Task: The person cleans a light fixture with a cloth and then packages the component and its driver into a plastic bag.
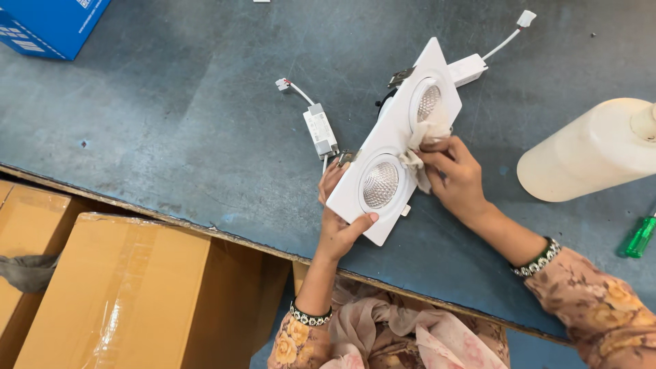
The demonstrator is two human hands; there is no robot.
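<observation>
Logging what I see: white twin-spot light fitting (395, 147), tilted above the grey desk (171, 123), held between both hands. Left hand (339, 219) closed on its near corner, thumb on the face. Right hand (456, 179) pinching a pale cloth (424, 147) against the far lamp's rim. White driver box (320, 130) just beside; cream bottle (591, 150) and green screwdriver (641, 236) further right.
</observation>
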